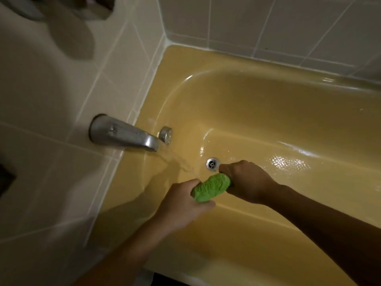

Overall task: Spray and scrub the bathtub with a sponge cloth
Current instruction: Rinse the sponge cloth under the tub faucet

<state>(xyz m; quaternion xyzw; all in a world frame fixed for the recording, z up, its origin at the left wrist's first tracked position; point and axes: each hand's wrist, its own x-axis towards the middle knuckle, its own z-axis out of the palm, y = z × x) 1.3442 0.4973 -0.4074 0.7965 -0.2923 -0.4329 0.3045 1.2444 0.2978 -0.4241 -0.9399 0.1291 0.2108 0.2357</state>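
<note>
Yellow tub [268,112], tap [123,135] running: my left hand [181,201] and right hand [247,180] each clench an end of the rolled cloth [211,187] over the drain [212,163] (wringing, I'd guess).

Tally: one yellow enamel bathtub [268,104], one chrome spout [123,135], one metal drain [212,164] just beyond the fingers [225,168], one green sponge cloth [210,188], two hands (left hand [183,201], right hand [247,178]).

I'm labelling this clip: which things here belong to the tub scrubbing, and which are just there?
For the job: green cloth, gripped at its ends by left hand and right hand; bathtub; tap, running.
Just there: drain; round knob; wall tiles.
</note>
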